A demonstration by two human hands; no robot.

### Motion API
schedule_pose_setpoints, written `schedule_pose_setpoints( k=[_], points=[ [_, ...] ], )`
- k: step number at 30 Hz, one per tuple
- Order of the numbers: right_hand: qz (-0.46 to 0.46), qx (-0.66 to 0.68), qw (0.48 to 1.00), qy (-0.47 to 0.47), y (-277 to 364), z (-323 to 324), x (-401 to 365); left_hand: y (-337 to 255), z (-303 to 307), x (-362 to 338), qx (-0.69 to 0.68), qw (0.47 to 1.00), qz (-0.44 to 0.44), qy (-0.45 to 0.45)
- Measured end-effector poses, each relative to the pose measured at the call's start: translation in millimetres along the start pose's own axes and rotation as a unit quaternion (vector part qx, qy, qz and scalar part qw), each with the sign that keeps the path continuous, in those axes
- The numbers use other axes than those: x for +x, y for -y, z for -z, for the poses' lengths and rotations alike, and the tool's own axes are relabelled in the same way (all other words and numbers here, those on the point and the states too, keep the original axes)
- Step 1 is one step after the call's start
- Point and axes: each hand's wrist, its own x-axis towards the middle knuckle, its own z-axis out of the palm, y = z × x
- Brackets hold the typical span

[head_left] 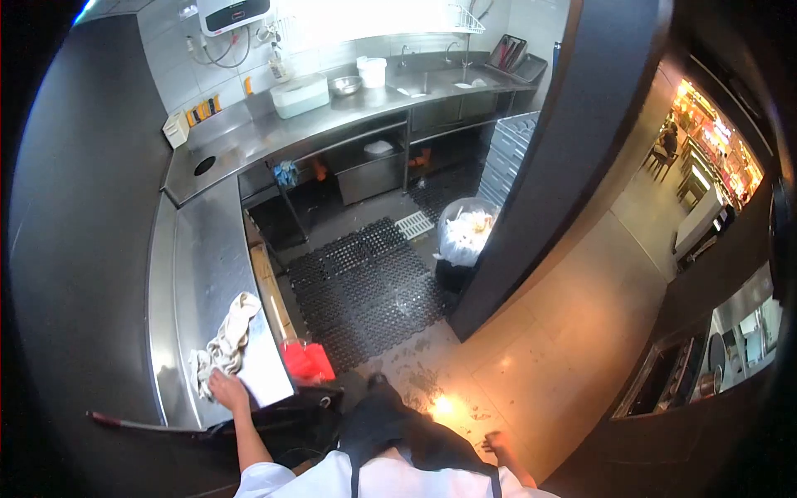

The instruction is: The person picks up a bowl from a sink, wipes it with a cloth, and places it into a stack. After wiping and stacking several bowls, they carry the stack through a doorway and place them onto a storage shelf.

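Note:
My left hand [227, 388] is closed on the lower end of a crumpled, whitish cloth [231, 336]. The cloth lies stretched along the front part of the steel counter [207, 241] at the left. My right hand [496, 443] hangs low on the right side of my body, above the floor, with its fingers apart and nothing visible in it.
A red bag [305, 362] sits beside the counter's end. Black perforated mats [365, 286] cover the floor ahead. A lined trash bin [465, 236] stands by a dark pillar [573, 141]. Along the back runs a sink counter [249, 141] with a white tub [300, 97].

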Motion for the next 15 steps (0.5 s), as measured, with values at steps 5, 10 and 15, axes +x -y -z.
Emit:
schedule_pose_setpoints(
  k=[5,10,15],
  points=[
    [0.148,-0.184,0.969,0.068,209.3,-95.9,70.9,-2.3,-46.5,46.6,0.02,0.998,0.046,-0.028],
    [0.132,-0.303,0.938,0.105,351.9,-151.0,118.0,8.2,-84.4,117.9,0.031,0.978,0.195,0.071],
    [0.192,-0.412,0.89,0.022,475.9,-171.3,170.2,-63.7,-110.4,193.8,0.006,0.989,0.149,0.016]
  ],
)
